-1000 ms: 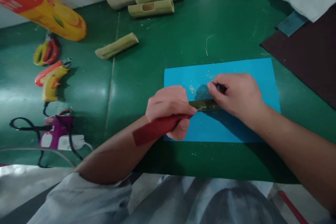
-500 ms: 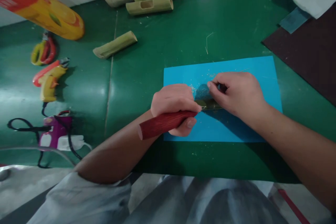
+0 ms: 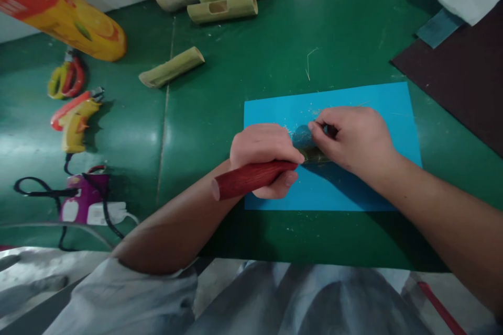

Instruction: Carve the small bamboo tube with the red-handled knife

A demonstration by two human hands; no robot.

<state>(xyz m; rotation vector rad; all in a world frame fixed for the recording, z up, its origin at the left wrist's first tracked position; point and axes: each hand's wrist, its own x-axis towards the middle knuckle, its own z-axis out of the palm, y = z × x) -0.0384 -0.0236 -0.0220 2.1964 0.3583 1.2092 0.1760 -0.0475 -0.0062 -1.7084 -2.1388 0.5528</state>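
My left hand is wrapped round the red wooden handle of a carving tool, whose working end is hidden at the fingertips. A dark green bamboo piece lies under that end, over the blue sheet. My right hand is closed over the piece's right end, and its fingers cover much of it. Pale shavings are scattered on the sheet just beyond the hands.
Several bamboo tubes with cut slots lie at the back, and a short bamboo piece at left. An orange bottle, pliers, a yellow corded tool and a purple power strip occupy the left. A dark board lies right.
The butt of the red handle has swung slightly right and up as my left wrist turns. My right hand and the bamboo piece stay nearly in place.
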